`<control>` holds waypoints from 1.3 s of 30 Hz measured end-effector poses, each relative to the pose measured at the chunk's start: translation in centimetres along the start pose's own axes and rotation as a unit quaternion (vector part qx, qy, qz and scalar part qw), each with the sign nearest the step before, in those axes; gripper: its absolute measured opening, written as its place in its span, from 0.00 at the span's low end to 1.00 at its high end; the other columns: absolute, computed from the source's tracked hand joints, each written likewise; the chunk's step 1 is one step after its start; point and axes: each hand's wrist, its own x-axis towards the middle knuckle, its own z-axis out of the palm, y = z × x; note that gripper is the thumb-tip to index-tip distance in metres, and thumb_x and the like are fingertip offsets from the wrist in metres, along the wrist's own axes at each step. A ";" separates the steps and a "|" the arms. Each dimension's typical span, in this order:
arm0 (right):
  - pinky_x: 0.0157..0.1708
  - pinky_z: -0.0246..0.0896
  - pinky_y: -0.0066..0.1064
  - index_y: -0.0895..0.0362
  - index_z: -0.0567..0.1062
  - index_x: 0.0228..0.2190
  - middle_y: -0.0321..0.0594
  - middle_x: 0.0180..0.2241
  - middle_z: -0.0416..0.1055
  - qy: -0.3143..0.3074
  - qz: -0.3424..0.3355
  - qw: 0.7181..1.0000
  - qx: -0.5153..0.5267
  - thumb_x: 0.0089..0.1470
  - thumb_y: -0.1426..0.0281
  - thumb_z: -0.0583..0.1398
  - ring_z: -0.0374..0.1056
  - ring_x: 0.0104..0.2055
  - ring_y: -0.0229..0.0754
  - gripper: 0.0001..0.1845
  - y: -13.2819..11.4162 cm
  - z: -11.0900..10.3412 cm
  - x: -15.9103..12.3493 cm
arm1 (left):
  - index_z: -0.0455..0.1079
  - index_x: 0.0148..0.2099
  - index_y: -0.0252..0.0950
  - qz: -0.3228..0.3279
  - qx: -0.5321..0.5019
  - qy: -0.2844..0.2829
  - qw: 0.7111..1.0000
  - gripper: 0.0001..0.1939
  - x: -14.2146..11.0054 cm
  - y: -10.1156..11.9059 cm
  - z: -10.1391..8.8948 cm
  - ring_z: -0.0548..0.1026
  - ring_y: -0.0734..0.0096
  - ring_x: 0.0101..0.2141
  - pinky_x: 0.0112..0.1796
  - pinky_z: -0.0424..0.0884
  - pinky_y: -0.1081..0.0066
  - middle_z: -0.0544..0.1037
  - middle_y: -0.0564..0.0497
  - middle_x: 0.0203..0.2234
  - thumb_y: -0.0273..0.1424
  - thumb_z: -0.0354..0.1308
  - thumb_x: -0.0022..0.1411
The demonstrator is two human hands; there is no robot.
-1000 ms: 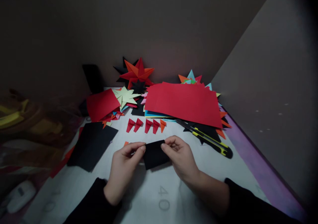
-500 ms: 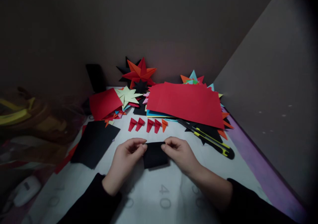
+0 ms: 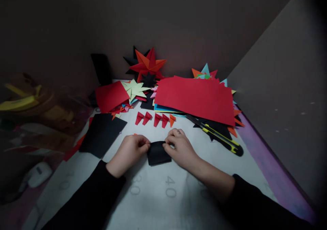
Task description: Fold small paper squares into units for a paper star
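Black paper (image 3: 158, 157): a small rectangle at the near middle of the tabletop (image 3: 150, 213), its far edge curving slightly between two hands; whether it touches the surface is hard to tell.
Left hand (image 3: 129, 152): grip pinching the paper's far left corner, thumb against fingers.
Right hand (image 3: 181, 150): grip pinching the far right corner the same way.
Folded pieces: just beyond the hands, four red ones (image 3: 146, 118) and one orange one (image 3: 172, 120) in a row.
Cutter (image 3: 221, 138): black and yellow, slanting to the right of the row.
Red sheets (image 3: 195, 99): a broad stack behind the cutter.
Black sheets (image 3: 102, 134): overlapping, left of the hands.
Stars: a red-and-orange one (image 3: 149, 65) at the back, a pale green one (image 3: 134, 88) nearer.
Surface markings: grey numbers, 40 readable below the paper.
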 end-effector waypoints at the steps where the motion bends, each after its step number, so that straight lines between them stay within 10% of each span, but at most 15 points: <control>1: 0.39 0.58 0.36 0.56 0.71 0.22 0.41 0.31 0.65 -0.003 -0.005 1.000 -0.019 0.50 0.76 0.59 0.59 0.38 0.45 0.07 -0.1 0.1 0.0 | 0.75 0.31 0.35 0.010 0.033 0.007 0.999 0.08 -0.1 0.1 0.2 0.74 0.68 0.27 0.30 0.65 0.72 0.78 0.49 0.24 0.29 0.54 0.55; 12: 0.40 0.59 0.38 0.55 0.71 0.31 0.41 0.33 0.66 0.007 0.007 0.996 -0.084 0.51 0.74 0.59 0.59 0.40 0.47 0.04 -0.4 0.4 -0.4 | 0.73 0.41 0.36 0.089 0.173 0.039 0.980 0.13 -0.4 0.4 1.0 0.71 0.67 0.33 0.34 0.64 0.70 0.74 0.48 0.33 0.21 0.52 0.56; 17: 0.43 0.58 0.40 0.53 0.77 0.36 0.44 0.39 0.71 -0.020 -0.104 0.992 -0.069 0.55 0.76 0.57 0.61 0.44 0.48 0.11 -0.1 0.1 -1.0 | 0.77 0.41 0.42 0.199 0.241 -0.028 0.950 0.15 -0.1 -0.5 1.1 0.68 0.66 0.36 0.36 0.63 0.68 0.72 0.48 0.33 0.30 0.48 0.66; 24: 0.40 0.58 0.43 0.60 0.76 0.39 0.49 0.37 0.73 -0.086 -0.247 0.955 -0.139 0.56 0.70 0.57 0.63 0.41 0.50 0.11 -1.6 -0.7 -3.9 | 0.76 0.47 0.42 0.212 0.320 -0.073 0.920 0.16 0.0 0.5 0.2 0.67 0.65 0.35 0.34 0.60 0.66 0.71 0.46 0.34 0.33 0.47 0.68; 39: 0.35 0.57 0.39 0.59 0.75 0.44 0.48 0.40 0.71 -0.127 -0.255 0.944 -0.163 0.56 0.70 0.55 0.61 0.38 0.48 0.15 -3.6 1.1 -4.3 | 0.76 0.45 0.41 0.209 0.317 -0.112 0.918 0.13 0.1 1.2 -0.8 0.69 0.62 0.39 0.38 0.59 0.63 0.71 0.45 0.38 0.37 0.53 0.63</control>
